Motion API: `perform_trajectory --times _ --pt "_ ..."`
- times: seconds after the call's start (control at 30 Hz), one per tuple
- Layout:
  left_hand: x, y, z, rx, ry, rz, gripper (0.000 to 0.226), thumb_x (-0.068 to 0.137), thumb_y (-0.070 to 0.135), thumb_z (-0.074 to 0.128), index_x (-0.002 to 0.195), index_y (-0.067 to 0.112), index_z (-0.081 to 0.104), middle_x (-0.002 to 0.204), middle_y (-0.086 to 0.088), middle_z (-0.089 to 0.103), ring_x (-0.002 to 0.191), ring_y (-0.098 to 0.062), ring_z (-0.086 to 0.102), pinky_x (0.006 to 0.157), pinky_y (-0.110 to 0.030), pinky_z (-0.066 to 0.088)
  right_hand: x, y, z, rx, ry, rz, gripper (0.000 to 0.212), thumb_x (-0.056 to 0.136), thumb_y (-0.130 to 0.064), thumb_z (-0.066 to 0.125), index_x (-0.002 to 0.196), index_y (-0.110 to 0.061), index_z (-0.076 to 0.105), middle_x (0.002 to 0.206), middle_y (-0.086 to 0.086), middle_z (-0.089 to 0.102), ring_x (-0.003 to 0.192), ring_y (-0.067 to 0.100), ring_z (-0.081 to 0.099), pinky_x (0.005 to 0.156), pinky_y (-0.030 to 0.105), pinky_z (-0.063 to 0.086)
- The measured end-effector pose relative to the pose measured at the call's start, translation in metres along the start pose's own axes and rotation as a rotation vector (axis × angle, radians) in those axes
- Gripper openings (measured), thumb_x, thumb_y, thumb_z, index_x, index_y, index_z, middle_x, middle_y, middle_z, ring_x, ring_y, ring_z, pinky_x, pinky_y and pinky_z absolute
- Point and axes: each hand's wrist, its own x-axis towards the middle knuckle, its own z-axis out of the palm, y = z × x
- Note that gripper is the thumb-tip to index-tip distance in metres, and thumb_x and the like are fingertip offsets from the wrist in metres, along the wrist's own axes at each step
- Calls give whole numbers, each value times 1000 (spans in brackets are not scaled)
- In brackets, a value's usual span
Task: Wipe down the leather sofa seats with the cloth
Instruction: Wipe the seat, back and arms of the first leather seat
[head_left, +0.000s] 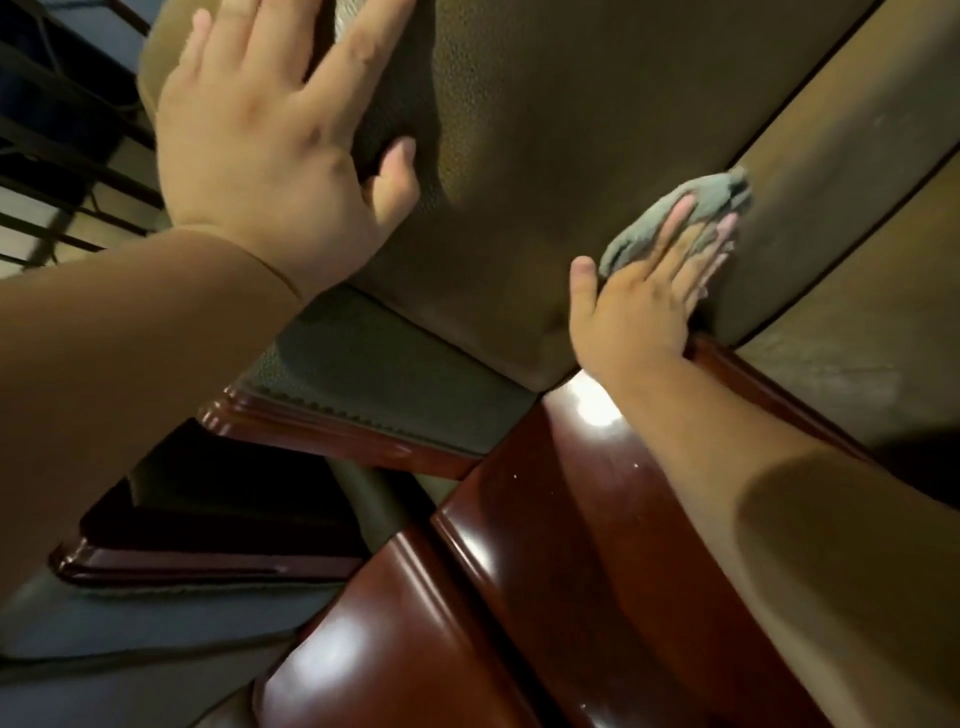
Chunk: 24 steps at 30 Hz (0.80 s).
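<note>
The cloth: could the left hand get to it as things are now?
Probably yes. The left hand rests flat on the cushion, and only bare cushion lies between it and the cloth. But the right hand presses flat on the cloth.

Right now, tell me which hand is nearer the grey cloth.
Right. The right hand presses flat on the cloth; the left hand rests apart on the sofa cushion.

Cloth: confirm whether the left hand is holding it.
No, the right hand presses the grey cloth flat against the sofa; the left hand rests on a cushion.
</note>
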Motion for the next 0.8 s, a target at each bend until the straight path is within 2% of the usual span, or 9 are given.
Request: perform_trajectory --times 0.07,0.13,0.2,0.27,0.33,0.43,0.53,0.67,0.8 --pt "0 0 -2 -13 -5 -8 73 104 62 25 169 29 15 170 -19 27 154 -41 29 122 -57 29 -38 8 6 -42 -125 -112 107 96 -73 14 157 14 -1 165 39 7 153 57 -2 124 66 8" --pt "0 1 -6 -23 -8 -1 73 104 61 27 169 29 16 171 -18 23 157 -40 25 124 -57 27 -96 23 14 -186 -274 -329 114 91 -81 9 158 10 -5 164 38 12 154 54 -5 124 63 6" --pt "1 2 -7 -23 -6 7 73 103 60 28 169 29 16 171 -18 23 158 -40 24 124 -57 26 -111 43 20 -285 -318 -441 117 88 -85 4 159 8 -2 165 35 14 155 51 -7 125 63 4" --pt "2 2 -7 -29 -5 5 73 104 60 30 169 29 17 171 -18 24 157 -40 25 124 -57 26 -83 49 18 -277 -221 -369 114 91 -83 11 161 7 4 166 35 11 155 52 -5 125 63 5" --pt "1 3 -5 -31 10 1 72 104 59 31 168 29 18 171 -18 24 157 -40 25 123 -58 28 -53 52 11 -281 -175 -302 110 92 -80 19 163 4 3 167 34 1 156 51 -5 127 61 4" --pt "-1 3 -2 -22 31 -5 70 104 56 31 168 31 19 172 -18 23 157 -41 25 123 -58 28 -65 45 8 -295 -236 -302 114 90 -81 15 162 6 0 168 34 -3 156 49 -9 127 59 1" --pt "-6 17 -5 -38 27 -80 70 103 50 38 168 34 18 173 -17 21 157 -43 23 123 -60 25 -101 46 5 -369 -345 -450 120 85 -86 3 161 7 7 168 33 4 156 48 -12 126 60 -1" --pt "-18 72 7 23 20 -284 95 88 66 49 168 28 16 172 -25 17 157 -49 18 125 -67 13 -60 64 -10 -414 -258 -396 111 89 -80 -5 162 4 4 167 31 -18 154 48 -21 126 59 -4" --pt "-21 91 31 73 81 -344 105 80 70 55 168 24 19 168 -31 22 155 -51 22 123 -70 14 -60 71 -5 -326 -242 -453 112 90 -80 9 162 5 4 169 27 -16 156 44 -18 127 57 -5"
